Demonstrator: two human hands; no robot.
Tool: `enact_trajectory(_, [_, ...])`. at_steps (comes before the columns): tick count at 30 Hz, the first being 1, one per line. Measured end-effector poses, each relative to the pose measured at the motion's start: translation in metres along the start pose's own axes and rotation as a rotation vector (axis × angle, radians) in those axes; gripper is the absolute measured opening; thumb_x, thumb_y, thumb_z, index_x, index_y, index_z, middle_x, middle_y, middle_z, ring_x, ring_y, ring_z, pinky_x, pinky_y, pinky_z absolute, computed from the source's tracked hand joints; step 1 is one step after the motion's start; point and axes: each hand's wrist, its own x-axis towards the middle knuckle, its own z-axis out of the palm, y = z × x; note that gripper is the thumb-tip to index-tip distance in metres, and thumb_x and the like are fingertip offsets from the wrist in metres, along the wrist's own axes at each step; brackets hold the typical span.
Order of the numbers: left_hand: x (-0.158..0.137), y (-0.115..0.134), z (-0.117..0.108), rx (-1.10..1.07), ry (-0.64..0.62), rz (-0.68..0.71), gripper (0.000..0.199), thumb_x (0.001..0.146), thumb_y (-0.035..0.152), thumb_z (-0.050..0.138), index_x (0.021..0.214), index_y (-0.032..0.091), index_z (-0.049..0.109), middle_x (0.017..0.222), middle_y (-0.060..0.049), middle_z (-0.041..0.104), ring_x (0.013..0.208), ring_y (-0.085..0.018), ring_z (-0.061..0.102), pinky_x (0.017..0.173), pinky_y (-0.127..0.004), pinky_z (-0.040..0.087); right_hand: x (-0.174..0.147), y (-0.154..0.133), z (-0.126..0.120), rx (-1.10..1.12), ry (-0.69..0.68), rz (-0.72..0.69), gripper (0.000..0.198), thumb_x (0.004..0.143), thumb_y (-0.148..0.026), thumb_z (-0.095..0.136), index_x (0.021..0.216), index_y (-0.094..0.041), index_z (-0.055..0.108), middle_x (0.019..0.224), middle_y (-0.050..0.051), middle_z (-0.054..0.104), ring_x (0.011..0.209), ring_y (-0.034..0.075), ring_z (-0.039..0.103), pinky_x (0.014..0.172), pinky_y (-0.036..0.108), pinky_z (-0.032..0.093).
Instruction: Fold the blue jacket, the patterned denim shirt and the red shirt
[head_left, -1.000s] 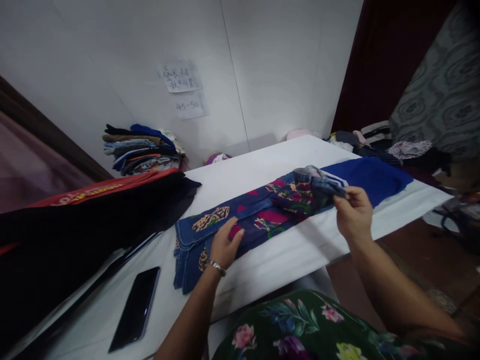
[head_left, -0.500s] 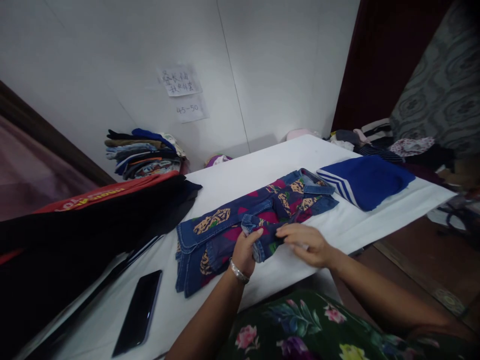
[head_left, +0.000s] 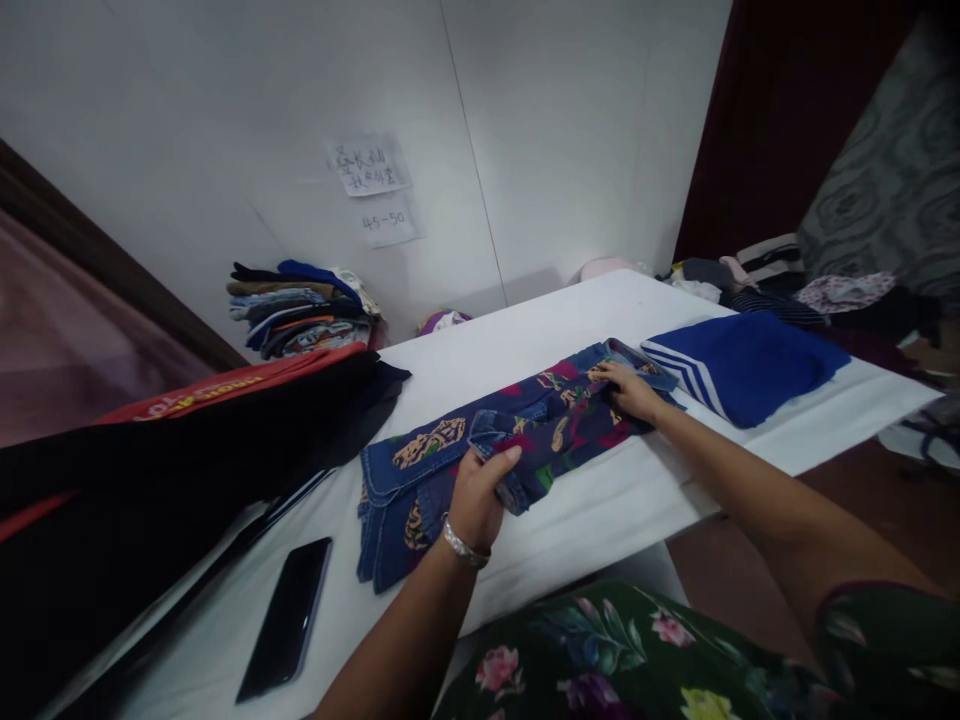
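Note:
A dark blue patterned denim jacket (head_left: 431, 450) with magenta, green and tan patches lies partly folded on the white table. My left hand (head_left: 480, 497), with a bracelet at the wrist, is closed on the cuff end of one sleeve, thumb on top. That sleeve (head_left: 559, 440) runs lengthwise across the jacket's near side. At the shoulder, close to the collar, my right hand (head_left: 632, 392) grips the fabric; its thumb side is partly hidden.
A folded blue garment (head_left: 757, 365) with white stripes lies on the right of the white table (head_left: 517, 330). Front left is a phone (head_left: 286, 618). Black and red clothes (head_left: 225, 440) and a folded stack (head_left: 304, 310) stand left. More clothes (head_left: 772, 275) lie back right; paper notes (head_left: 371, 168) hang on the wall.
My right hand has moved from near the cuff, away and to the right, onto the jacket's shoulder. The sleeve now lies straighter along the jacket. My left hand keeps the cuff, shifted slightly left.

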Motion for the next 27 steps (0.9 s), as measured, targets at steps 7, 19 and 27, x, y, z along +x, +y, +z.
enact_trajectory(7, [0.044, 0.037, -0.06, -0.035, 0.237, -0.056, 0.016, 0.067, 0.018, 0.064, 0.083, 0.015, 0.068, 0.079, -0.005, 0.075, 0.089, -0.024, 0.072, 0.08, -0.037, 0.059, 0.044, -0.002, -0.01, -0.021, -0.087, 0.059, 0.02, 0.071, -0.012, 0.056, 0.08, -0.021, 0.072, 0.113, 0.006, 0.07, 0.106, 0.026, 0.062, 0.094, 0.041, 0.048])
enact_trajectory(19, [0.091, 0.017, -0.164, 0.112, 0.531, -0.058, 0.04, 0.059, 0.003, 0.055, 0.096, 0.015, 0.067, 0.064, 0.0, 0.068, 0.071, -0.018, 0.071, 0.074, -0.033, 0.059, 0.103, 0.003, -0.003, -0.228, -0.224, 0.174, 0.016, 0.074, -0.034, 0.064, 0.081, -0.022, 0.073, 0.078, 0.004, 0.071, 0.073, 0.02, 0.061, 0.064, 0.029, 0.042])
enact_trajectory(27, [0.111, 0.012, -0.189, 0.599, 0.656, 0.228, 0.037, 0.071, 0.009, 0.059, 0.106, 0.017, 0.067, 0.086, -0.002, 0.074, 0.082, -0.016, 0.069, 0.086, -0.032, 0.055, 0.115, 0.02, 0.003, -0.26, -0.278, 0.226, 0.04, 0.076, -0.059, 0.06, 0.089, -0.023, 0.072, 0.083, 0.007, 0.071, 0.074, 0.023, 0.062, 0.065, 0.032, 0.043])
